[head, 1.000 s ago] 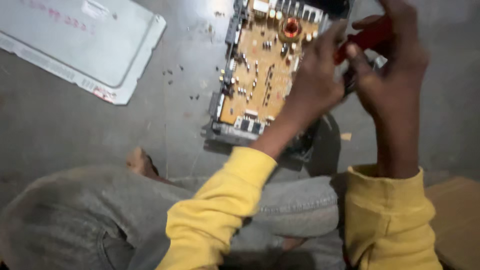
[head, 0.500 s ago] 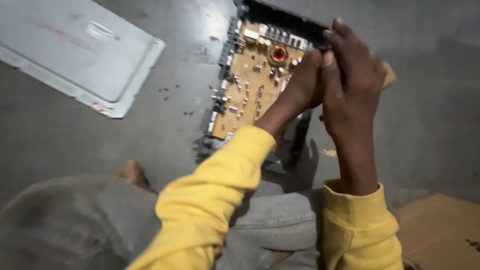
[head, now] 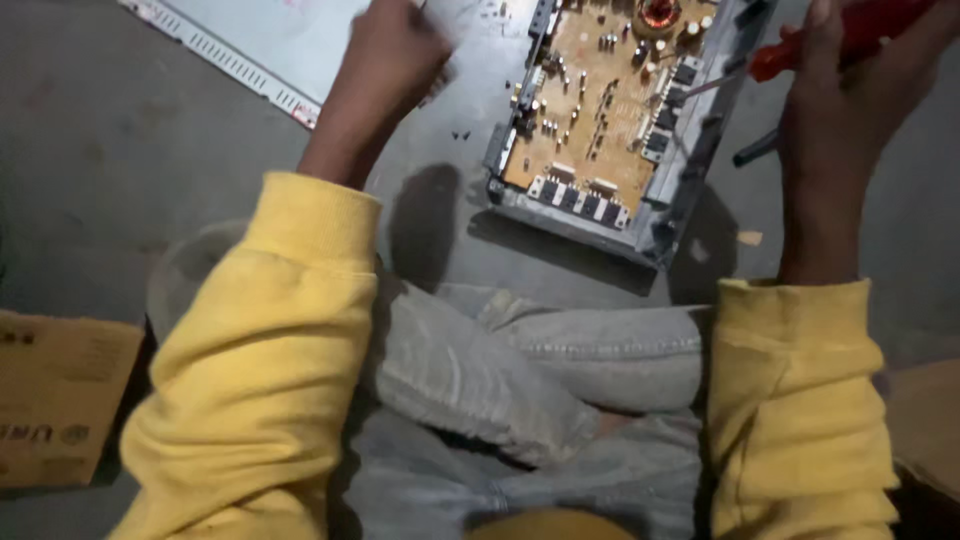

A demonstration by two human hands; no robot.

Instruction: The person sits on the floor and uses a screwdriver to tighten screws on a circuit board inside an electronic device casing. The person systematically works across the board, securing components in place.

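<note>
A tan circuit board (head: 600, 110) lies in a grey metal chassis (head: 690, 150) on the concrete floor, in front of my crossed legs. My right hand (head: 840, 130) is raised to the right of the chassis. It grips a red-handled screwdriver (head: 880, 25) whose shaft points left over the chassis wall. My left hand (head: 390, 55) is up at the left of the board, over the floor by a flat metal cover. Its fingers are curled into a fist and blurred, so anything inside it is hidden. Both arms wear yellow sleeves.
A flat grey metal cover plate (head: 270, 45) lies at the top left. Small dark bits (head: 460, 133) dot the floor beside the chassis. A cardboard box (head: 60, 400) sits at the lower left, and more cardboard (head: 930, 420) at the lower right.
My hands were together over the right side of the board. The left hand has swung away to the left toward the cover plate; the right has lifted off with the screwdriver.
</note>
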